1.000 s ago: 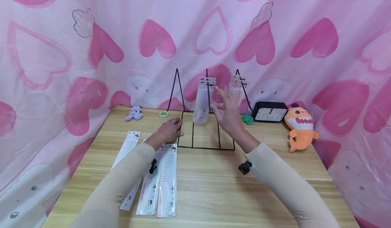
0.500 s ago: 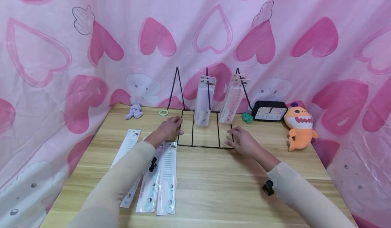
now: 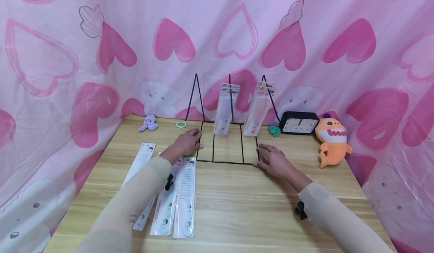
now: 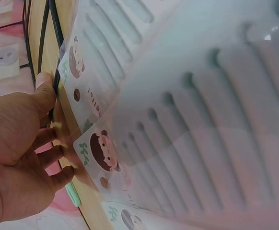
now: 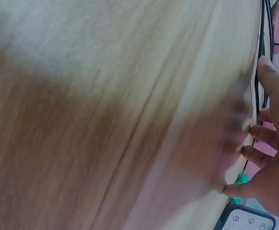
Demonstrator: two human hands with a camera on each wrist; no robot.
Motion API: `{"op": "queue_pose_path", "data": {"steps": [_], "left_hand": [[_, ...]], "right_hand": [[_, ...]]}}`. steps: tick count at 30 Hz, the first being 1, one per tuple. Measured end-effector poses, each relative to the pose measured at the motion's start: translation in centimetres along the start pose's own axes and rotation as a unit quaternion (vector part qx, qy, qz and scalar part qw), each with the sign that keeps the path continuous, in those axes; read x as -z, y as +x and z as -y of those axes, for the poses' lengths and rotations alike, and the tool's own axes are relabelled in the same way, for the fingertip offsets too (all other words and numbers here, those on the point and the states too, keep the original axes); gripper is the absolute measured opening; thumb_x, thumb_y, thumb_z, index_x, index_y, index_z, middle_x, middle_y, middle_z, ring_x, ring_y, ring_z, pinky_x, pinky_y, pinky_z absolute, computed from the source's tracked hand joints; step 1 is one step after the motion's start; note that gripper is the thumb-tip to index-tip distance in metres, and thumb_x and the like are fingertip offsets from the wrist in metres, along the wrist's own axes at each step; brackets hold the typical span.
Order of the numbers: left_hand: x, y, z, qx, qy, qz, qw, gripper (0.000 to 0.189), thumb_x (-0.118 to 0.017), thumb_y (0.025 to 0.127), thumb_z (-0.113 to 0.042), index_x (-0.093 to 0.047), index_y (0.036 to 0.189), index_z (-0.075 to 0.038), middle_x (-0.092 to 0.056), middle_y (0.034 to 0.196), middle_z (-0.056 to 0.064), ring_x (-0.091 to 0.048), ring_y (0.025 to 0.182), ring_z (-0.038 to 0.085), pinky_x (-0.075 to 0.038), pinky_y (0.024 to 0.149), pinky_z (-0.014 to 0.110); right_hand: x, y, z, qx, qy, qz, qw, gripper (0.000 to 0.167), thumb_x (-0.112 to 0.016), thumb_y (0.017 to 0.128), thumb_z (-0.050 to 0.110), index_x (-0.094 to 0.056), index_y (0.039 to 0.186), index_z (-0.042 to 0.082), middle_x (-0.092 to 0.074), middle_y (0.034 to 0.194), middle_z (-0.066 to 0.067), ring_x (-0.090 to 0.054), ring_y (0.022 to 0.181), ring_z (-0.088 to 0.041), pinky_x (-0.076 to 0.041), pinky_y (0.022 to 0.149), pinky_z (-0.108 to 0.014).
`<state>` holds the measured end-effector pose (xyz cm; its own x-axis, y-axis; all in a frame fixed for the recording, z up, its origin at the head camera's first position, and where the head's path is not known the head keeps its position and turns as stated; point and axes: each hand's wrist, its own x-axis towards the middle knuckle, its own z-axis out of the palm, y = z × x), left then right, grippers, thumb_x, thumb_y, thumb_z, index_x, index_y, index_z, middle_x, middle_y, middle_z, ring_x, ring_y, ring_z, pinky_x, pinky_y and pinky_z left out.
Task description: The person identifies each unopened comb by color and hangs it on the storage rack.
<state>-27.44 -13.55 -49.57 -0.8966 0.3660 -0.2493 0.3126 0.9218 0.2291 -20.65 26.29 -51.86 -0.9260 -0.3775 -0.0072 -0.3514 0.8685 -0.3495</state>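
A black wire rack with three upright hook arms stands at the middle of the table. From its middle hook hang packaged combs; more packaged combs hang from the right hook. My left hand touches the left side of the rack's base, thumb tip at the wire. On the opposite side, my right hand rests with spread fingers and thumb at the front right corner of the base. Several packaged combs lie flat on the left, partly under my left forearm.
Along the back are a purple octopus toy, a pale green ring, a green scrunchie-like bundle and a black clock. An orange shark plush sits at the right. A pink heart-patterned curtain surrounds the wooden table.
My right hand has come down from near the hanging combs to the rack's right base side. The combs on the middle hook sway. My left hand has stayed in place.
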Motion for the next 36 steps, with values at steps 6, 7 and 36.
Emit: {"op": "queue_pose_path", "data": {"steps": [6,7,36], "left_hand": [[0.0,0.0,0.3,-0.007,0.005,-0.001,1.0,0.074,-0.051,0.117,-0.044,-0.026,0.176,-0.008,-0.019,0.185,0.018,-0.021,0.171,0.044,-0.028,0.139,0.06],[0.0,0.0,0.3,-0.008,0.007,-0.002,0.9999,0.074,-0.051,0.117,-0.044,-0.026,0.176,-0.008,-0.019,0.185,0.018,-0.022,0.171,0.044,-0.028,0.139,0.059],[2.2,-6.5,10.4,-0.048,-0.073,-0.04,0.9954,0.061,-0.068,0.11,-0.028,-0.053,0.16,0.003,-0.041,0.17,0.035,-0.042,0.155,0.059,-0.035,0.13,0.072]], "right_hand": [[-0.3,0.3,0.2,-0.018,-0.006,-0.003,0.9998,0.076,-0.078,0.104,0.044,-0.052,0.164,0.005,-0.043,0.175,-0.02,-0.04,0.159,-0.053,-0.026,0.119,-0.093],[-0.3,0.4,0.3,-0.021,-0.006,-0.003,0.9997,0.076,-0.078,0.104,0.044,-0.052,0.164,0.006,-0.042,0.176,-0.019,-0.039,0.16,-0.052,-0.024,0.119,-0.094],[-0.3,0.5,0.6,-0.022,-0.008,0.018,0.9996,0.075,-0.073,0.107,0.047,-0.052,0.164,0.004,-0.038,0.178,-0.02,-0.032,0.163,-0.056,-0.02,0.113,-0.1]]}}
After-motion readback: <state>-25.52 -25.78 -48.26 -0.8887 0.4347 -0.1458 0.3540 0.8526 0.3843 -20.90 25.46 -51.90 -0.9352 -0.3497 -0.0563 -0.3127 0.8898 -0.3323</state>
